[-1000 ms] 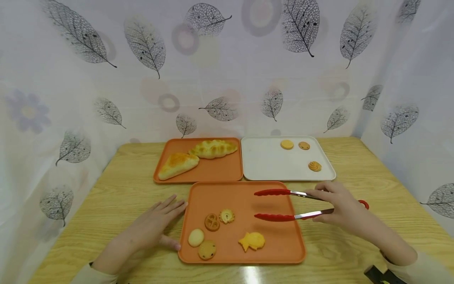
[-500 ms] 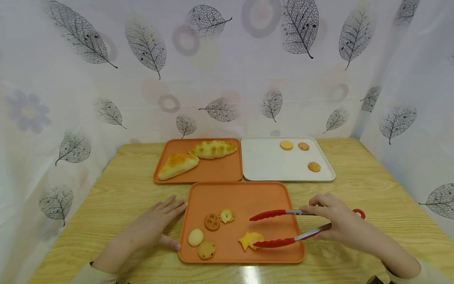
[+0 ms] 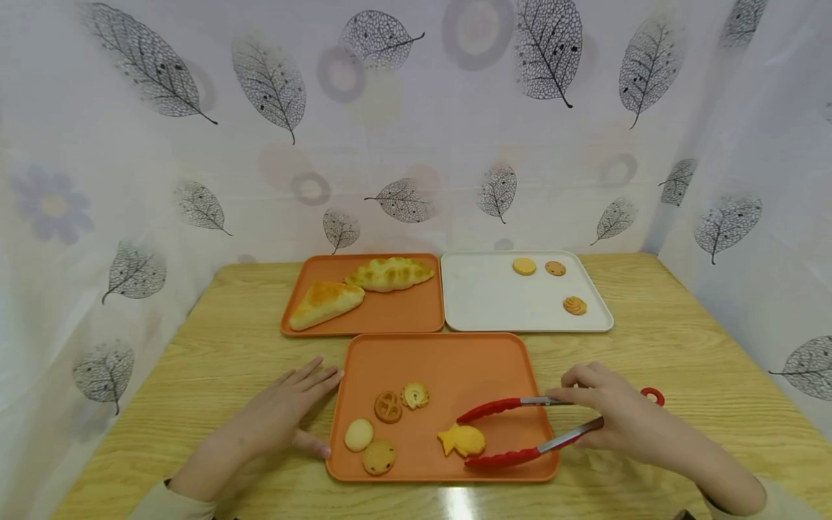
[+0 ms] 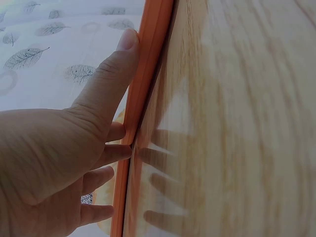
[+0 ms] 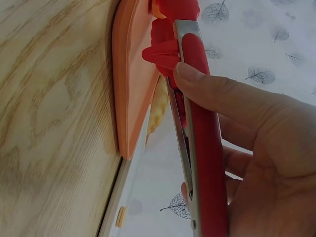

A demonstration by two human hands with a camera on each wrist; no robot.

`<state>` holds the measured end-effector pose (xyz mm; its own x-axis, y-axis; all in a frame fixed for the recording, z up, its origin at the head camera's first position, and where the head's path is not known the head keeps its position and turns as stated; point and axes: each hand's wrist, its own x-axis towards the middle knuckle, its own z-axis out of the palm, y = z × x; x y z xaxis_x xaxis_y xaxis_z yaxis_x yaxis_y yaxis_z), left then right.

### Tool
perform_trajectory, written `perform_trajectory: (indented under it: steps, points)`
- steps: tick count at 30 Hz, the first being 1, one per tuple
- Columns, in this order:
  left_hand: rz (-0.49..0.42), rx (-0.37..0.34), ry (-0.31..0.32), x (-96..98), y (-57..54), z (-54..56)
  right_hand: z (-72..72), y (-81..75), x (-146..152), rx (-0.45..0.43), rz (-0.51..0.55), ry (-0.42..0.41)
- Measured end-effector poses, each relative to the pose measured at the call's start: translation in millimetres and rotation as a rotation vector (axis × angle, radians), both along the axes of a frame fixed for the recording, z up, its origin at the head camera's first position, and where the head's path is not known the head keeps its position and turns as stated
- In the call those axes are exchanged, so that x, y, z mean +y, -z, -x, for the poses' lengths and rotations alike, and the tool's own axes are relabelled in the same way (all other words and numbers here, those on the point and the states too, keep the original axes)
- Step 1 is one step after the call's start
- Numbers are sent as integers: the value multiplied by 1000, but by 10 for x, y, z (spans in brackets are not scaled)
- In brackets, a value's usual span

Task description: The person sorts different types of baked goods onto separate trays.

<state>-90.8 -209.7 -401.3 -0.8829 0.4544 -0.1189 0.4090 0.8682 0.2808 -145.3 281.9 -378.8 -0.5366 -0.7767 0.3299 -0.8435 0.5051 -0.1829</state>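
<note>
My right hand (image 3: pixel 614 415) grips red-tipped metal tongs (image 3: pixel 503 458), thumb on one arm and fingers curled round the other, as the right wrist view also shows. The spread tong tips lie on either side of a yellow fish-shaped cookie (image 3: pixel 463 440) on the near orange tray (image 3: pixel 455 361). At that tray's left edge rests my left hand (image 3: pixel 276 415), fingers straight, thumb touching the rim in the left wrist view. Left on the tray are a pretzel-like cookie (image 3: pixel 388 407), a flower-edged cookie (image 3: pixel 414 396), a pale round cookie (image 3: pixel 359 435) and a dotted round cookie (image 3: pixel 379 458).
Behind, a second orange tray (image 3: pixel 403 318) bears a triangular bread (image 3: pixel 325 303) and a braided bread (image 3: pixel 390 274). Beside it, a white tray (image 3: pixel 487 300) holds a yellow round cookie (image 3: pixel 524 266), a small dotted cookie (image 3: pixel 555 269) and a swirled cookie (image 3: pixel 575 305). A leaf-print curtain hangs around the table.
My right hand has brought the tongs nearer and slightly left, from above the tray's right side down to the fish-shaped cookie, with the tips spread wider. The left hand has stayed in place.
</note>
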Motion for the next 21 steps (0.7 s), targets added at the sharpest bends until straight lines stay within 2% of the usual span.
perform_trajectory:
  steps: [14,21]
  points:
    - [1,10,-1,17,29,-18,30,16,11,-13,13,-26]
    - [3,5,-9,11,35,-11,46,14,18,15,27,-29]
